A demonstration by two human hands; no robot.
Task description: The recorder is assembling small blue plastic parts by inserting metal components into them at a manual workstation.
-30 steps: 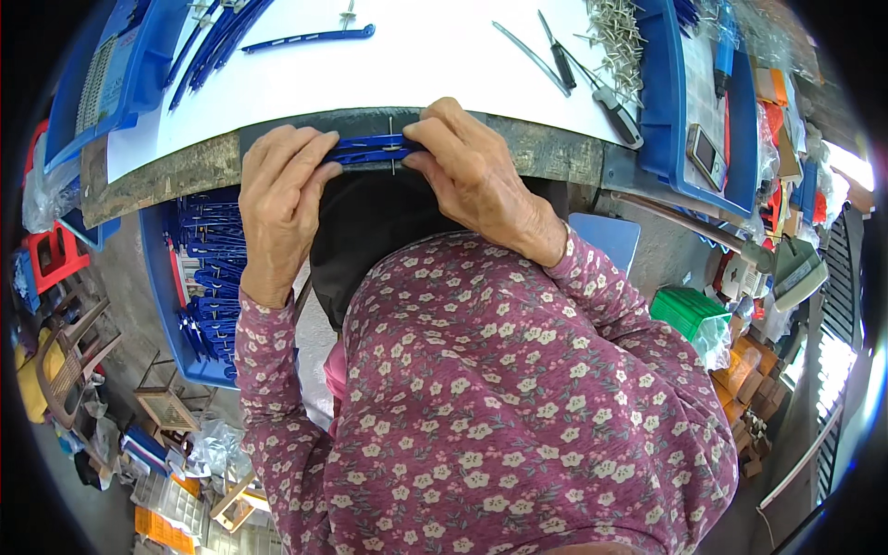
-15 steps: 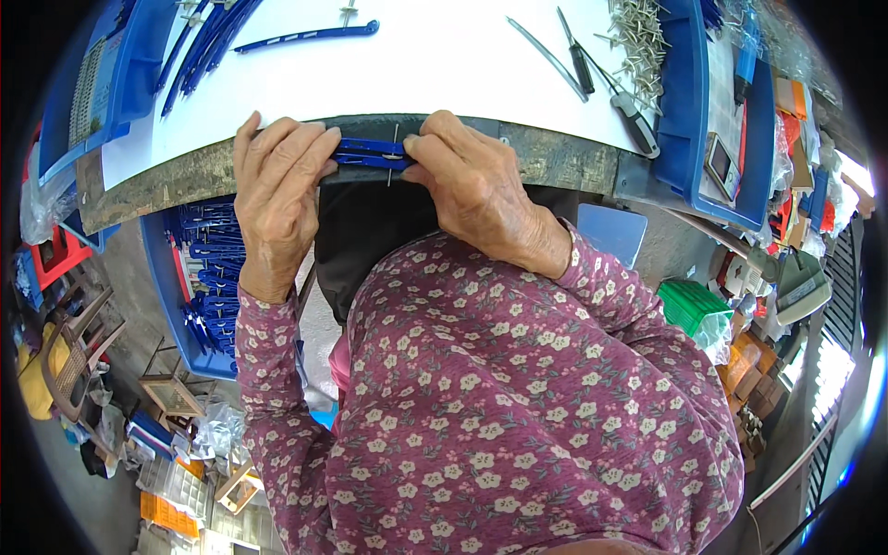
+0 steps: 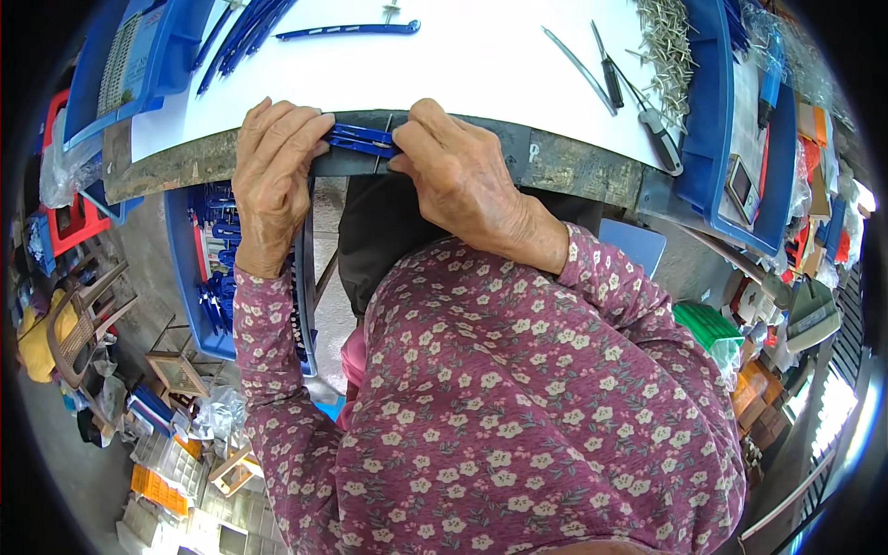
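At the table's near edge, both hands hold a slim, slotted blue plastic piece (image 3: 361, 139). A thin metal pin (image 3: 378, 164) crosses it near its right end and sticks out on both sides. My left hand (image 3: 277, 176) is closed on the left end, fingers upright and pressed together. My right hand (image 3: 458, 171) pinches the right end between thumb and fingers, close beside the pin. Both ends of the piece are hidden by the fingers. On the white sheet beyond lies a longer blue strip (image 3: 351, 30) with a metal pin at its far side.
Blue strips (image 3: 248, 37) lie at the far left, a heap of metal pins (image 3: 664, 55) at the far right. Near them are a screwdriver (image 3: 610, 79) and a grey-handled tool (image 3: 661, 143). A blue bin (image 3: 708, 120) stands right; a blue crate (image 3: 190, 277) sits below the table, left.
My hands and the blue piece have shifted left along the table edge. The piece and its pin are now slightly tilted. The whole view has swung a little, and both hands keep their grip.
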